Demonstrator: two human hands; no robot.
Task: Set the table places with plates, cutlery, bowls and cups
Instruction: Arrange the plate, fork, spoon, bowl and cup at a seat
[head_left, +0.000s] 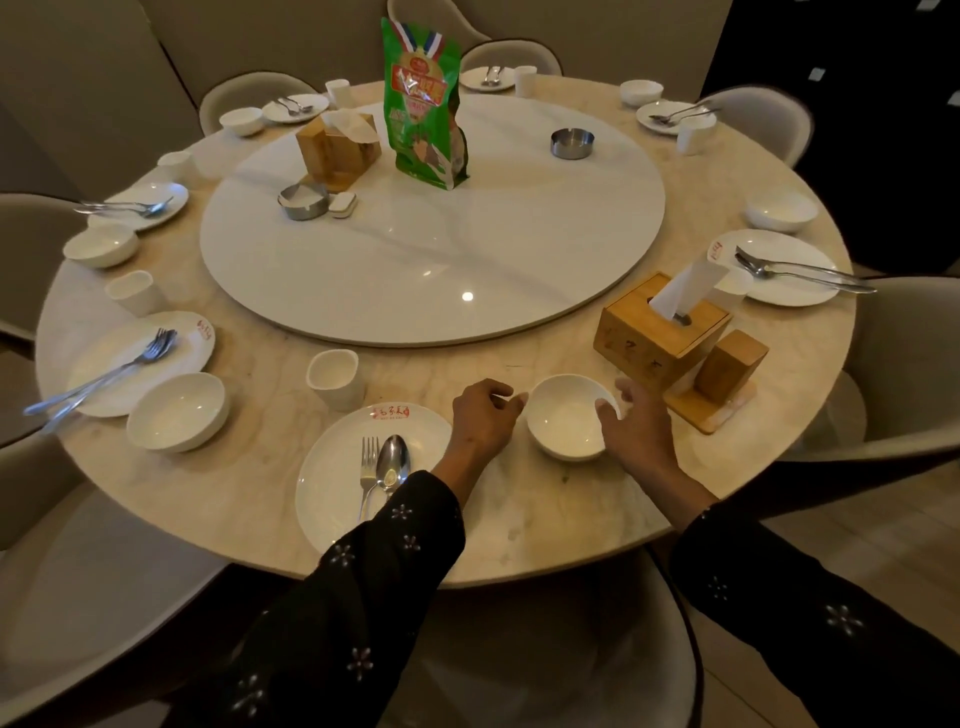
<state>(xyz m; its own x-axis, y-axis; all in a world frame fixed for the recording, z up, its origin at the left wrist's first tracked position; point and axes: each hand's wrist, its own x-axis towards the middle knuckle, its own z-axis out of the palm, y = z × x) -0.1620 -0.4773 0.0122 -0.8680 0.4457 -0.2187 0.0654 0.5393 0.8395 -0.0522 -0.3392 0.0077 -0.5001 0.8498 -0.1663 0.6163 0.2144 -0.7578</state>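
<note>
A white bowl (569, 423) stands on the marble table (519, 514) between my two hands. My right hand (636, 426) grips its right rim, thumb over the edge and fingers behind. My left hand (483, 415) sits just left of the bowl with loosely curled fingers, one fingertip at the rim. To the left lies the near plate (337, 483) with a fork (368, 467) and a spoon (393, 462) on it, partly under my left sleeve. A white cup (335, 376) stands beyond that plate.
A wooden tissue box (660, 332) on a stand sits close right of the bowl. The white turntable (431, 249) carries a green bag (423, 104), ashtrays and another tissue box. Other places around the rim hold plates, cutlery, bowls and cups. Chairs ring the table.
</note>
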